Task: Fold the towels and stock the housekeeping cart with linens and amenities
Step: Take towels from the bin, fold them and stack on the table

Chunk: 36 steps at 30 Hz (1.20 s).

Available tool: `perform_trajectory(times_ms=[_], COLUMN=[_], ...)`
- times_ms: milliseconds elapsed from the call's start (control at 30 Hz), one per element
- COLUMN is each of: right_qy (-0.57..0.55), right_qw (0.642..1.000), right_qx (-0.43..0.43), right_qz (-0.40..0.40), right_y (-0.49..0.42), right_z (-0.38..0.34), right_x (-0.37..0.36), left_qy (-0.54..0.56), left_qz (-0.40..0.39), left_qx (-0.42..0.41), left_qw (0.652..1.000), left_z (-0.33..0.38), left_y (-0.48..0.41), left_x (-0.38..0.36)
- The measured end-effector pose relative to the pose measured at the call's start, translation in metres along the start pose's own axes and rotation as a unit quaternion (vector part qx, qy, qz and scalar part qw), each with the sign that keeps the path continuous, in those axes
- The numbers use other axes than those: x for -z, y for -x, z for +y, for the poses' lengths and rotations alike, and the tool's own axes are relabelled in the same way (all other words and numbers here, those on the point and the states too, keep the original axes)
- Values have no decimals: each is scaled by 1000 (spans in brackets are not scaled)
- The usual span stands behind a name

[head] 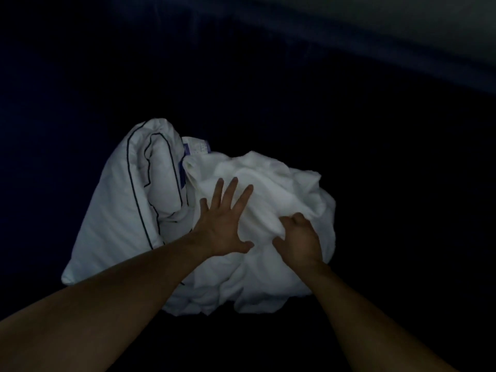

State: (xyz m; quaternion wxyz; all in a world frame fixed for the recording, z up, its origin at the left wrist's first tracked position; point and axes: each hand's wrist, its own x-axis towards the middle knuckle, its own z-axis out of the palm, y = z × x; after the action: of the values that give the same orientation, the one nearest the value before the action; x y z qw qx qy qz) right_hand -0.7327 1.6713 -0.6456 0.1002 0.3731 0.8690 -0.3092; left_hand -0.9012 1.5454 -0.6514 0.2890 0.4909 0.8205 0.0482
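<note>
- A crumpled white towel [271, 183] lies in a loose heap in the middle of the view, on a dark surface.
- The left hand [224, 226] lies palm down on the towel's left part. Its fingers are straight and spread wide, the thumb pointing toward the other hand; it presses and grasps nothing.
- The right hand [298, 241] is just beside it, knuckles up, with its fingers curled into a fold of the towel and bunching the cloth.
- Both bare forearms reach in from the bottom edge, the left one crossing the towel's near left edge.
- The surface [402, 210] is very dark blue or black all round the heap; the dim light hides its texture.
- A paler grey band [375, 17] runs across the top right corner; I cannot tell what it is.
- A white pillow [118, 210] with thin dark piping lies touching the towel's left side, partly folded on itself.
- A small blue and white tag [199, 147] shows where the pillow meets the towel; its print is unreadable.
</note>
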Motion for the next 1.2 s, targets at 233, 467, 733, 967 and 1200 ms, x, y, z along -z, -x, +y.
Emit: perform_trajectory(times_ms=[233, 467, 733, 967, 1200], right_qy=[-70, -176, -180, -265, -224], right_qw=[987, 955, 929, 891, 819], right_qx=[75, 114, 183, 230, 165], right_qz=[124, 208, 268, 288, 502], right_y=[76, 158, 259, 361, 445], right_z=[-20, -21, -6, -1, 11], right_x=[90, 194, 308, 425, 485], left_qy=[-8, 63, 133, 117, 160], left_qz=[16, 178, 299, 392, 418], left_qx=[-36, -51, -130, -224, -378], left_qw=[999, 981, 936, 884, 810], left_z=[75, 186, 338, 457, 550], left_y=[33, 106, 208, 272, 310], left_x=[59, 141, 238, 313, 345])
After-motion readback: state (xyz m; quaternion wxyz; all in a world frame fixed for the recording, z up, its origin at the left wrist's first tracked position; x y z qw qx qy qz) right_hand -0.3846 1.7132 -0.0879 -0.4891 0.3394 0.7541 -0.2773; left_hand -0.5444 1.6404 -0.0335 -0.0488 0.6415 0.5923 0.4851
